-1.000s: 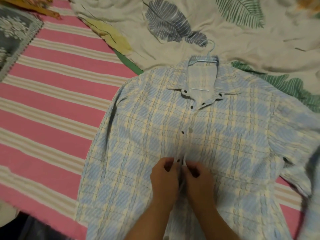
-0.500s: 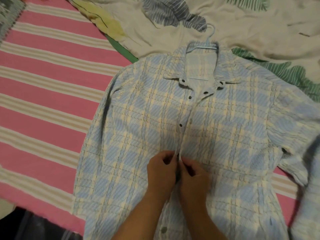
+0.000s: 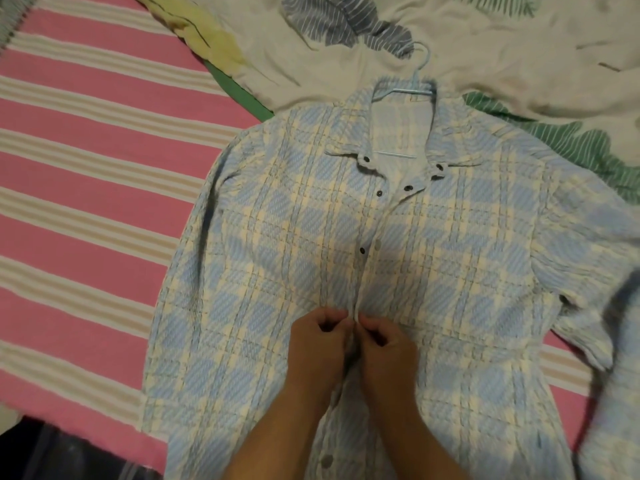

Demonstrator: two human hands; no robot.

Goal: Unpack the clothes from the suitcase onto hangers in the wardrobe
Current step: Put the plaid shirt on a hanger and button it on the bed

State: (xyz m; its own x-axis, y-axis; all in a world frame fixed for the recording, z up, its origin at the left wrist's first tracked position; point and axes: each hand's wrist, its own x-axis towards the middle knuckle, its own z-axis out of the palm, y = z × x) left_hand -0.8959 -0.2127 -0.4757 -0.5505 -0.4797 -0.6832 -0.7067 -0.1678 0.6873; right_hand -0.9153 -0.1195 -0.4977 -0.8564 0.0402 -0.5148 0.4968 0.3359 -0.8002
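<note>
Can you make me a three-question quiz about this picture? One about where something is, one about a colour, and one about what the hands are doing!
1. Where is the pale blue plastic hanger?
A. Inside the shirt's collar
B. Under a sleeve
C. On the floor

2. What colours is the checked button-up shirt?
A. Red and black
B. Light blue and cream
C. Green and white

3. What are the two hands doing?
A. Lying flat and open
B. Lifting the hanger
C. Pinching the shirt's front edges together

Answers:
1 A, its hook sticks out above the collar.
2 B, blue and cream squares cover the cloth.
3 C, the left hand and right hand curl their fingers on the placket, mid-chest.
</note>
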